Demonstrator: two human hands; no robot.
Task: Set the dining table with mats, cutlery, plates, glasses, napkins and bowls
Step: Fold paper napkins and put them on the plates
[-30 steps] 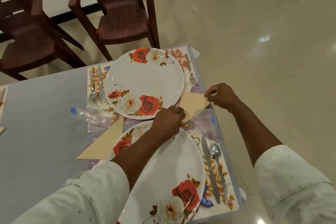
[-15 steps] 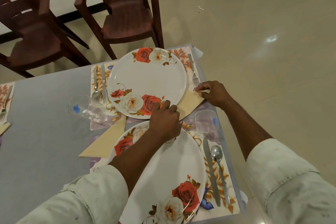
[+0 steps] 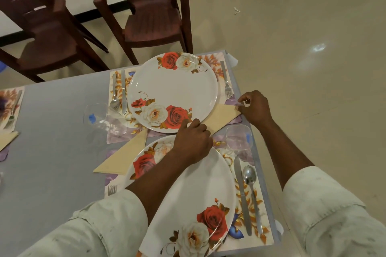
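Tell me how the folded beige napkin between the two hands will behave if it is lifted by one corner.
The folded beige napkin looks thin and lies flat, so it would probably droop and feel light. The right hand pinches its far corner while the left hand holds the near end; with one grip, the fold may open.

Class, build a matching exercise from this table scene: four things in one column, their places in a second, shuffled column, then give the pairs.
Things:
1. fork
2. napkin
3. far glass
4. near spoon

Places:
A. left of the far plate
B. right of the near knife
C. held between both hands
D. right of the far plate, on the mat

Pairs: 1-D, 2-C, 3-A, 4-B
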